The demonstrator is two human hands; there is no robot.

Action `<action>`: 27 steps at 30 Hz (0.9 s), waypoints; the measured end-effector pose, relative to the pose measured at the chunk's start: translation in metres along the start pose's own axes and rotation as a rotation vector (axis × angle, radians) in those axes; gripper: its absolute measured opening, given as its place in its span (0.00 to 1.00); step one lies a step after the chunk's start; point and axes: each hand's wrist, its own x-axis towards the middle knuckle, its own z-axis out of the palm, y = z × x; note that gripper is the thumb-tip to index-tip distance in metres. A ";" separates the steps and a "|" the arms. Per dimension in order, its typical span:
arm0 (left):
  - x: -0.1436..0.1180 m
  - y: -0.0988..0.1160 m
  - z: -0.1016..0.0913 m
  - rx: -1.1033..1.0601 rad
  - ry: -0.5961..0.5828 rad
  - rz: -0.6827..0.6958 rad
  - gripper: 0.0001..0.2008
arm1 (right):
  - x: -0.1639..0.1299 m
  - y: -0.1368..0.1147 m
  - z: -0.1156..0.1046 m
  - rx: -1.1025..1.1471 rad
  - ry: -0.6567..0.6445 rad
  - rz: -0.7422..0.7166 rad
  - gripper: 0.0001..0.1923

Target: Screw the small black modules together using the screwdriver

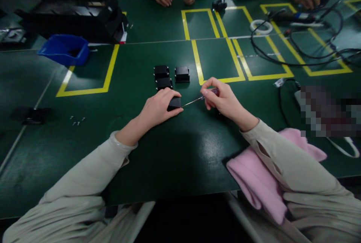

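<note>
Sleeves (81,171): yours
Left hand (160,108): gripping black box (175,103), likely steadying
Right hand (221,98): pinching screwdriver (208,93), tip beside box

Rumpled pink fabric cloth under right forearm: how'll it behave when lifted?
The pink cloth is probably floppy, given its loose folds. It'd likely droop: part hangs past the green table's edge. Beige right sleeve crossing over it may snag it.

Blue bin (63,58), pink cloth (254,177), white ring (261,32), black cable (296,64)
</note>
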 end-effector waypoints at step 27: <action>0.000 0.000 0.000 0.011 -0.004 0.002 0.21 | 0.000 -0.001 -0.001 -0.013 -0.017 -0.013 0.10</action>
